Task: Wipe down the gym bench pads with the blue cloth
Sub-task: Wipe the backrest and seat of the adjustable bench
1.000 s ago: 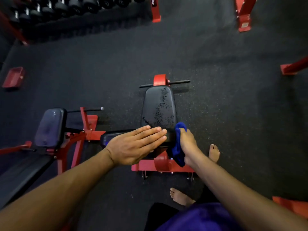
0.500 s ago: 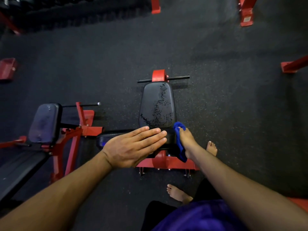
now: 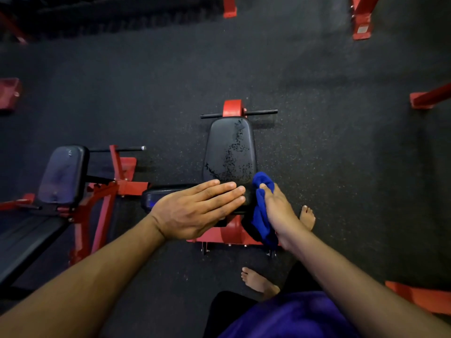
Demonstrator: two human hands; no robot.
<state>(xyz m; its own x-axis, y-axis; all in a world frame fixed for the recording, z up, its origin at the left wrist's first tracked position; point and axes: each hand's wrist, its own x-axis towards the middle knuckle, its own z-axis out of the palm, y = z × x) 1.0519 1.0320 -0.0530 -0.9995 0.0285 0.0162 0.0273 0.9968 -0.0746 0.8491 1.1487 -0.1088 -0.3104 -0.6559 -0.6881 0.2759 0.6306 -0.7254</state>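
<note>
- Gripping the cloth (image 3: 262, 211), the right hand (image 3: 280, 213) presses it to the pad's (image 3: 229, 152) 5 o'clock corner, probably to start a wipe.
- Left hand (image 3: 195, 211) lies open and flat at the pad's 6 o'clock end, likely steadying the bench.
- Droplets speckle the pad, so it looks unwiped.
- Second bench (image 3: 61, 176) waits at 9 o'clock.

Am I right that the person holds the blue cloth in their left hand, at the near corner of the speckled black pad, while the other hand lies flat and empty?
Not quite: the head view shows the blue cloth in the right hand, at the near corner of the speckled black pad. The left hand is the flat, empty one.
</note>
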